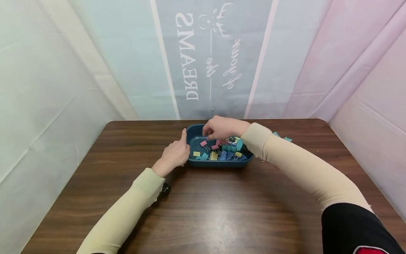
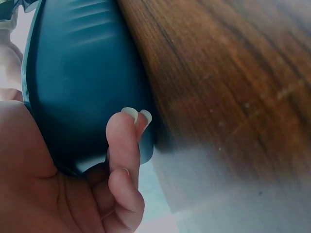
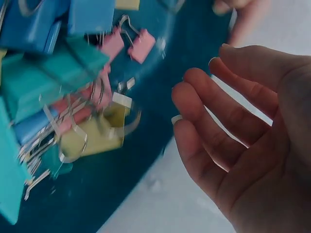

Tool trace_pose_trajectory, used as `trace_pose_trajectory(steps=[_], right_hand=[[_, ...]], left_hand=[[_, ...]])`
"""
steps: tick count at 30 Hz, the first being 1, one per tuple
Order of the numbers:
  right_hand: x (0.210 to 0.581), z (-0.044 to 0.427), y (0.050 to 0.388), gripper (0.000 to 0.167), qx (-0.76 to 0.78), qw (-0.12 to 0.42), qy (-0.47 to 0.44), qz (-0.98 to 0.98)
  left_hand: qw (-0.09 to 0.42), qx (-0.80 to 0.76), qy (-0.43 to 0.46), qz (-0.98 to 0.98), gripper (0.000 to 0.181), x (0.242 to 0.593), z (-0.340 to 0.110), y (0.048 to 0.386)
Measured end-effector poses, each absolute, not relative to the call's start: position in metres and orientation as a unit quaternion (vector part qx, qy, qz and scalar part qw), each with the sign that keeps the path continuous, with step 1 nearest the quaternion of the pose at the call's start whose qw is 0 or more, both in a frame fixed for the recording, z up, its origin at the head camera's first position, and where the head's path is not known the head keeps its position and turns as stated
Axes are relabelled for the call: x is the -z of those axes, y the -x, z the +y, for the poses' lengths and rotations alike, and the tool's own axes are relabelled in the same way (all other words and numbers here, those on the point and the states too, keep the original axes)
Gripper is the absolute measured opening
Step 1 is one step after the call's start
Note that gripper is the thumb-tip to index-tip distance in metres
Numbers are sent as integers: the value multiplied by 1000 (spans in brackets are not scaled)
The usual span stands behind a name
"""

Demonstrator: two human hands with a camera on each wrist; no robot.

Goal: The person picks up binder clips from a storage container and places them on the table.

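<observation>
A dark blue bin (image 1: 219, 163) holds binder clips in several colours. My left hand (image 1: 175, 152) is at the bin's left end, index finger extended along the rim; the left wrist view shows other fingers (image 2: 124, 141) bent against the outer wall (image 2: 87, 73). Above the back left part of the bin is my right hand (image 1: 223, 127), with fingers (image 3: 199, 104) loosely bent, apart from the thumb, and nothing between them. Pink clips (image 3: 142, 46), a yellow clip (image 3: 95, 136) and teal clips (image 3: 53, 73) lie beside that hand in the right wrist view.
More teal clips (image 1: 287, 139) lie on the brown table (image 1: 215, 204) to the right of the bin, partly behind the right forearm. A small black object (image 1: 165, 188) is beside the left cuff. A printed curtain (image 1: 219, 60) hangs behind the table.
</observation>
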State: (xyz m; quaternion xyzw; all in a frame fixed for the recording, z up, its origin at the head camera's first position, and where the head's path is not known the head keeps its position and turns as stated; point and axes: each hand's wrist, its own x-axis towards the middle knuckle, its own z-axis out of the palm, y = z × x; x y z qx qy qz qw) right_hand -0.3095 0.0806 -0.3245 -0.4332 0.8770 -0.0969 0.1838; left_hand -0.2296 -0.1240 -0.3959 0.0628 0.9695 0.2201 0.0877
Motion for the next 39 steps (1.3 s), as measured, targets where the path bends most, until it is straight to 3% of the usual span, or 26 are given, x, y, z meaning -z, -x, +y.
trace_pose_trajectory(steps=[14,19,31,39], right_hand=[[346,35,290,33,8,214,494,843],[351,29,284,40,-25,226,475,850],[356,25,277,34,-27,247,453,856],[353,30,275,42,-31,263,435,861]], left_hand=[[98,-214,-72,969,68,394,-125,229],[90,-204,-79,971,67,395,-125,229],[98,-201,-59,973,67,393,-125,228],[101,-213,-57,970,67,394,-124,227]])
